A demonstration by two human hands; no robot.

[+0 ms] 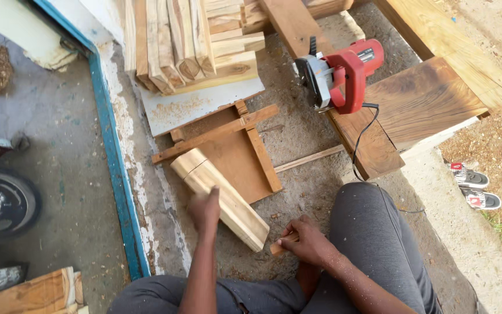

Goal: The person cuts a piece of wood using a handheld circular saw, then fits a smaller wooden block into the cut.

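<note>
On sawdust floor: left hand (205,207) grips pale wood block (221,197); right hand (307,239) pinches small wood piece (280,246).

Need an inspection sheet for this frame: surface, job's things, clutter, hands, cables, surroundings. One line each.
Surface: rough concrete floor, dusted with sawdust, beside a blue-edged step.
Job's things: pale wooden block lying on the floor, its far end on a flat wooden jig; small wood piece.
Clutter: stack of cut wood pieces, thin wooden strip, white board with sawdust.
Hands: left hand blurred, on or just over the block; right hand closed around the small wood piece.
Cables: black cord runs from the red circular saw down across a dark plank.
Surroundings: tyre at left, a pair of shoes at right.
</note>
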